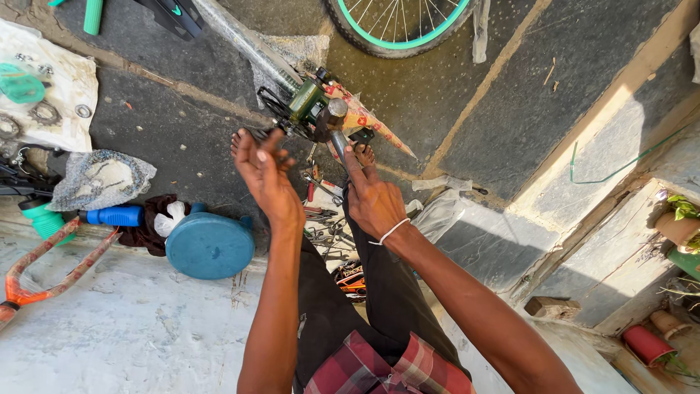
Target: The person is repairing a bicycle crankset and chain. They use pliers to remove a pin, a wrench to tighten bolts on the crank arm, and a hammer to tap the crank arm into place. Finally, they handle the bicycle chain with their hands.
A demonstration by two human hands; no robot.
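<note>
A steel-headed hammer (335,117) is gripped low on its handle by the right hand (373,201); it looks head-heavy and rigid. The green bicycle frame (306,102) is steadied by the left hand (266,175), fingers spread loosely.

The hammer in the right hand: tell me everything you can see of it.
The hammer has a rounded, dull grey metal head, worn-looking, at roughly the height of the green bike part and just right of it. Its shaft slants down and right into the right hand, which grips it with the index finger stretched along it. Most of the shaft is hidden by that hand. The left hand steadies the bike part, not the hammer.
</note>
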